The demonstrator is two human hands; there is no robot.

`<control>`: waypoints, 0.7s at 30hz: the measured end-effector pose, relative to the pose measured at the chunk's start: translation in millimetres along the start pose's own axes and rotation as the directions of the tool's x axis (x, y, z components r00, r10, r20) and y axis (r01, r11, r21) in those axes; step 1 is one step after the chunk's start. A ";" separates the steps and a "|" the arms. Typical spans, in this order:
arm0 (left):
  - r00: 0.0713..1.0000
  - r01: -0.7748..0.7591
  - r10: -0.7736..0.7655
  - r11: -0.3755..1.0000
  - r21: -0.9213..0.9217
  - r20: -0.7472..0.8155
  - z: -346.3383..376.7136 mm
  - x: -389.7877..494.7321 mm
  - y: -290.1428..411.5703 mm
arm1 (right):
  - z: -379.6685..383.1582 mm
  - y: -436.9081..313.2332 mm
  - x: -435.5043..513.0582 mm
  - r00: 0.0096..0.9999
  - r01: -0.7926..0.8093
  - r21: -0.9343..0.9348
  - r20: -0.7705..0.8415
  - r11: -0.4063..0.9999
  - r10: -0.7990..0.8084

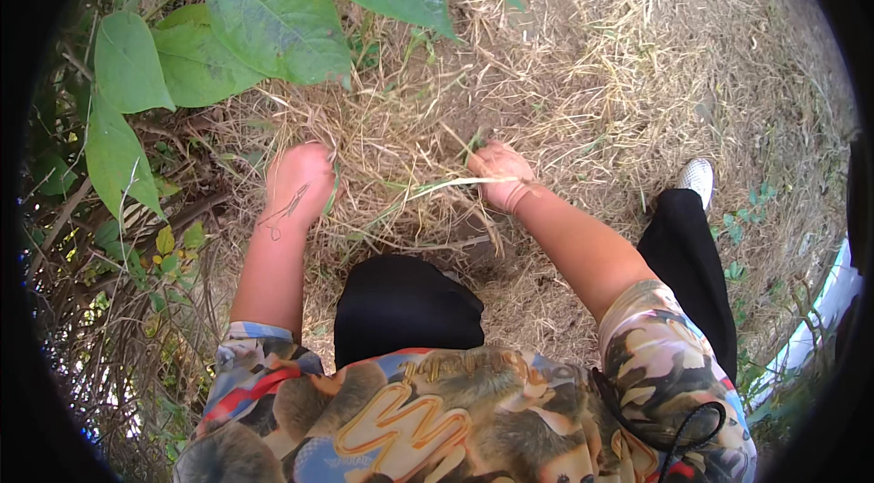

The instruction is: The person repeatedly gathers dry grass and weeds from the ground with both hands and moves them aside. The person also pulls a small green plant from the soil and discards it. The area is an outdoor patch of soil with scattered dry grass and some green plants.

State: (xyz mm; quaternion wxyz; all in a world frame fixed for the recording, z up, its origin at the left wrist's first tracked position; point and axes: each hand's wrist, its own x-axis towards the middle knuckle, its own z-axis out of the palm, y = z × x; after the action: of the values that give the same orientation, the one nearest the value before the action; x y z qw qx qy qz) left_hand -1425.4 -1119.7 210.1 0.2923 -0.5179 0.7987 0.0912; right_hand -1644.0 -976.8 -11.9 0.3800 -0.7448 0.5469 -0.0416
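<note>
A loose bundle of dry grass (396, 169), mixed with a few green blades, lies between my two hands just above the ground. My left hand (304, 176) is curled into a fist at the bundle's left side, its fingers mostly hidden from above. Some thin dry stems lie across that wrist. At the right end, my right hand (502, 169) closes around green and straw-coloured stems. A long pale grass blade (457, 181) crosses over its wrist.
Large green leaves (276, 19) on a branch hang at the upper left, close to the camera. Tangled shrub stems (89, 264) line the left side. Cut straw (635, 59) covers the ground. A white curved edge (806, 339) shows at lower right.
</note>
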 end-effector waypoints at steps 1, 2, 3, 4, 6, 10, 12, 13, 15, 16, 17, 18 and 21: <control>1.000 -0.011 0.012 1.000 -0.023 0.027 -1.7 0.2 3.2 | -8.0 5.2 -6.6 0.985 -0.131 0.046 0.119 0.990 0.124; 0.996 0.037 -0.031 0.996 -0.082 0.078 -5.0 2.8 6.2 | -20.8 11.1 -12.1 0.932 -0.341 0.203 0.198 0.918 0.303; 0.998 0.032 -0.027 0.996 -0.082 0.055 -8.5 5.7 10.0 | -35.5 14.0 -15.9 0.915 -0.397 0.596 0.192 0.698 0.356; 1.000 0.018 -0.016 0.996 -0.085 0.024 -12.9 8.0 13.7 | -47.9 8.0 -18.5 0.893 -0.298 0.888 0.129 0.350 0.432; 1.000 0.022 -0.021 0.982 -0.187 0.004 -20.9 13.5 25.2 | -84.9 9.0 -34.0 0.818 -0.278 0.944 0.135 0.180 0.558; 0.971 -0.216 0.193 0.962 -0.166 -0.144 -27.4 25.4 68.3 | -162.1 -15.2 -80.0 0.684 -0.187 0.946 0.319 -0.265 0.656; 0.986 -0.141 0.083 0.872 -0.469 -0.142 -26.7 30.1 89.2 | -181.8 -63.7 -103.8 0.714 -0.434 0.900 0.373 -0.043 0.592; 0.987 -0.130 0.042 0.779 -0.613 -0.155 -26.0 31.6 96.4 | -190.4 -85.8 -107.9 0.725 -0.407 0.875 0.484 -0.261 0.491; 0.963 -0.240 0.241 0.572 -0.785 -0.119 -24.4 29.3 103.6 | -206.0 -126.8 -107.7 0.794 -0.274 0.821 0.487 -0.502 0.364; 0.953 -0.112 0.299 0.210 -0.971 -0.045 -23.6 27.1 104.7 | -218.6 -126.6 -108.7 0.910 -0.287 0.935 0.335 -0.210 0.245; 0.937 0.058 0.349 -0.236 -0.970 -0.029 -22.9 23.5 103.8 | -223.2 -134.6 -98.8 0.986 -0.022 0.954 0.069 -0.298 0.149; 0.923 0.149 0.378 -0.513 -0.845 -0.066 -23.0 21.0 102.9 | -231.6 -129.8 -84.9 0.963 0.105 0.977 -0.053 -0.188 0.264; 0.901 0.244 0.427 -0.648 -0.722 -0.078 -21.7 15.1 105.8 | -238.4 -112.7 -38.6 0.612 0.457 0.888 -0.271 -0.053 0.743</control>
State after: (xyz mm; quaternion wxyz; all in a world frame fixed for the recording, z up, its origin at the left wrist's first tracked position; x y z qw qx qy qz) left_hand -1531.1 -1093.9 202.7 -0.2180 -0.3437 0.2266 0.8849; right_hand -1685.0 -1055.5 239.4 0.5139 -0.0453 0.5259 -0.6763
